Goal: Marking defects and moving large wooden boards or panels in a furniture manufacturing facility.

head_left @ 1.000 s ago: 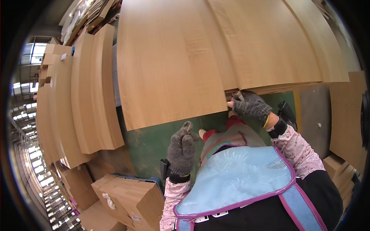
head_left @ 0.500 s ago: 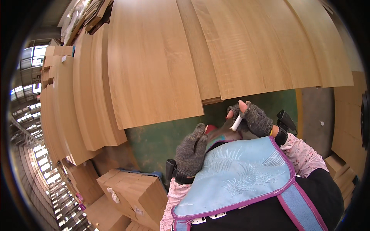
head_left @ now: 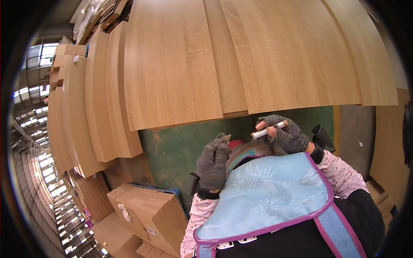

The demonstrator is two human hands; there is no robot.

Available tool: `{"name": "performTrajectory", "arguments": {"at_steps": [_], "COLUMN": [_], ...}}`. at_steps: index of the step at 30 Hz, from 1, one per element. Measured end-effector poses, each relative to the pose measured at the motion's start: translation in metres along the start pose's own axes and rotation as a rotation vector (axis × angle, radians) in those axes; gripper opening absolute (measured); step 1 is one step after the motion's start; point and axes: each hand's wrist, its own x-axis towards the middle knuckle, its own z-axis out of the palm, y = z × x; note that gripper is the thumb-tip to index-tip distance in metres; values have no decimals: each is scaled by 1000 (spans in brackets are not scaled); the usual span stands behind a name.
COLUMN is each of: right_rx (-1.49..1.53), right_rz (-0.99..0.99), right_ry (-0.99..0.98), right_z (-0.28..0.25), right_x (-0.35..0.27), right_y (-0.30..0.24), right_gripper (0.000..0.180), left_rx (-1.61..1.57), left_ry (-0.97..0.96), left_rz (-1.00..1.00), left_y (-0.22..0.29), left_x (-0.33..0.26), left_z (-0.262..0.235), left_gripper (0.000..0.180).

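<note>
My right hand [head_left: 284,134], in a grey knitted glove with bare fingertips, grips a short white stick [head_left: 267,130] with brownish ends. The stick lies slanted across the fingers, just off the front edge of the wood-grain panels [head_left: 297,60]. My left hand [head_left: 214,163], gloved in the same grey knit, is held up left of the apron [head_left: 266,189] with its fingers curled and pressed together. Whether a small thing sits at its fingertips, I cannot make out. Neither hand touches the panels.
Tall stacks of wood-coloured panels [head_left: 99,103] stand at the left. Brown cardboard-like packs [head_left: 148,215] lie lower left, beside a blue edge. Green floor [head_left: 172,146] shows between me and the panels. Another brown board [head_left: 389,142] stands at the right.
My right hand has turned the white stick from steep to nearly level, and its fingers have closed round it. My left hand has shifted slightly, its fingers more curled. The view has tilted a little.
</note>
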Motion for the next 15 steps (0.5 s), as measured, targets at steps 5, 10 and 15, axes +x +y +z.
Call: {"name": "performTrajectory", "arguments": {"at_steps": [5,10,15], "right_rx": [341,390,419], "right_rz": [71,113,252], "right_ry": [-7,43,116], "right_z": [9,18,22], "right_x": [-1,4,7], "right_y": [-6,-12,-17], "right_gripper": [36,34,33], "left_rx": [-257,-271,-84], "left_ry": [-9,-58,-111], "left_rz": [-267,-309,-94], "left_y": [16,38,49], "left_x": [7,5,-2], "left_z": [6,6,6], "left_gripper": [28,27,21]}}
